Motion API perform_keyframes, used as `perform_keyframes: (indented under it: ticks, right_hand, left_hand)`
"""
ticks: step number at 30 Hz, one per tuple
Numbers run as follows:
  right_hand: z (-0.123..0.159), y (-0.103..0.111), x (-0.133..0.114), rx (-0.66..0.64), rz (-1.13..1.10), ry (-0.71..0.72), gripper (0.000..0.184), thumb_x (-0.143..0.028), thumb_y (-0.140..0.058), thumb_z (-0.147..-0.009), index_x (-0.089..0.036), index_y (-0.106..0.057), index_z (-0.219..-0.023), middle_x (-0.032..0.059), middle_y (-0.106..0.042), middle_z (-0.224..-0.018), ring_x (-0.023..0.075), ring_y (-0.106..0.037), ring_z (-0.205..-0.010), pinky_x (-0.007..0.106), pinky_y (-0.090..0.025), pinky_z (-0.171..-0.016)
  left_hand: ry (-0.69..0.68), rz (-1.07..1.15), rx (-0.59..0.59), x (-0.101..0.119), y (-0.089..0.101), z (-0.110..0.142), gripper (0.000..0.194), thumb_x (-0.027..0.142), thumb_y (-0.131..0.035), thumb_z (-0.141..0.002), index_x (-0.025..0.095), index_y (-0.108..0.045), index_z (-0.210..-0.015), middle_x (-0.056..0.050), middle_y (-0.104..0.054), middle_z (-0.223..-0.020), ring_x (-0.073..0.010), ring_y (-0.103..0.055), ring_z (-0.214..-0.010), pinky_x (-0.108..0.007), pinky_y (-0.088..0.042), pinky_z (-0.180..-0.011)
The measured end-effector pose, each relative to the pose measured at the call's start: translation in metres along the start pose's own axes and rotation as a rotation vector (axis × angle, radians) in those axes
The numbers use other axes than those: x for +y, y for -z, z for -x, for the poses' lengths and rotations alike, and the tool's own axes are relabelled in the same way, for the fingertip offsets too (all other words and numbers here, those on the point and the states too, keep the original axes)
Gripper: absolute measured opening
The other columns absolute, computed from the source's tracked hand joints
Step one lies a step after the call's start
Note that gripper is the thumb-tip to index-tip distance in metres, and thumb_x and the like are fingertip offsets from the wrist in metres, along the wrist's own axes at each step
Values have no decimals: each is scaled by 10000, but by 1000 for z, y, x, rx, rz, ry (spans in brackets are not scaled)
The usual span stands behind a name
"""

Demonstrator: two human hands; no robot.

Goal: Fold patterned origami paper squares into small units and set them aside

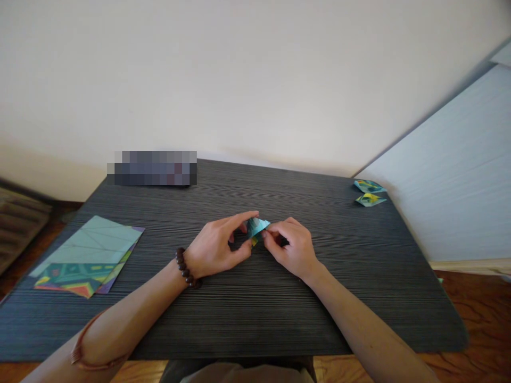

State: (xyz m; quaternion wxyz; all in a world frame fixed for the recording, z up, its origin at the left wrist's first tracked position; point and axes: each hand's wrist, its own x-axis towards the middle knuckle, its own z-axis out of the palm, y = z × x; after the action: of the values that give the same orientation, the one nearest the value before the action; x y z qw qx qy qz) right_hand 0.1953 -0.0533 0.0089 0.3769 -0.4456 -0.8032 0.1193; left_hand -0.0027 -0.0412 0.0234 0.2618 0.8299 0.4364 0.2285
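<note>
A small folded piece of origami paper (257,227), light blue with a bit of yellow-green below, is held between my two hands just above the middle of the table. My left hand (219,242) grips its left side, index finger along the top and thumb underneath. At its right corner, my right hand (290,242) pinches the paper between thumb and index finger. The fingers cover part of the folds, so its full shape is hidden.
Patterned paper sheets (91,250) lie stacked at the left of the dark table (239,319). Two folded paper pieces (370,186) sit near the far right corner. A blurred-out object (155,169) stands at the back left. Behind is a white wall (255,80).
</note>
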Motion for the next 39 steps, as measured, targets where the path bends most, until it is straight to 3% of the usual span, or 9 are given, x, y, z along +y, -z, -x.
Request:
perform_keyframes:
  ticks: [6,13,25,31,39]
  right_hand:
    - [1,-2,-2,9,27,13,176,-209,-525,-819,-198,-527,-644,-32,-572,-552,93,-474,-504,264,-390,-613]
    - [-1,-3,-5,11,33,-1,188,-196,-527,-811,-199,-508,-624,-39,-550,-527,88,-461,-487,255,-379,-596]
    - [-1,-5,-3,-9,21,-4,172,-235,-526,-839,-199,-560,-674,-40,-555,-535,84,-476,-491,257,-379,-614]
    - [-1,-5,-3,-30,29,-7,194,-256,-513,-849,-198,-557,-669,-40,-558,-536,81,-482,-487,260,-380,-630]
    - [0,-7,-5,-61,15,22,177,-245,-508,-848,-203,-557,-683,-31,-587,-562,92,-502,-514,267,-387,-653]
  left_hand:
    - [13,33,64,-1,-4,-1,502,116,-443,-766,209,-463,-1259,-34,-629,-1070,-102,-582,-674,-265,-504,-742]
    - [-6,50,10,5,0,1,518,246,-517,-789,216,-421,-1297,-53,-604,-1139,-114,-574,-670,-279,-511,-697]
    - [31,-1,-11,5,-3,0,567,185,-529,-749,220,-416,-1304,-22,-624,-999,-95,-542,-591,-261,-494,-652]
    - [50,31,58,3,-7,-2,409,122,-455,-785,213,-500,-1181,-18,-635,-923,-128,-593,-694,-260,-492,-697]
    - [40,31,137,3,-10,-4,305,144,-503,-782,198,-549,-1079,-33,-612,-982,-138,-587,-749,-269,-493,-699]
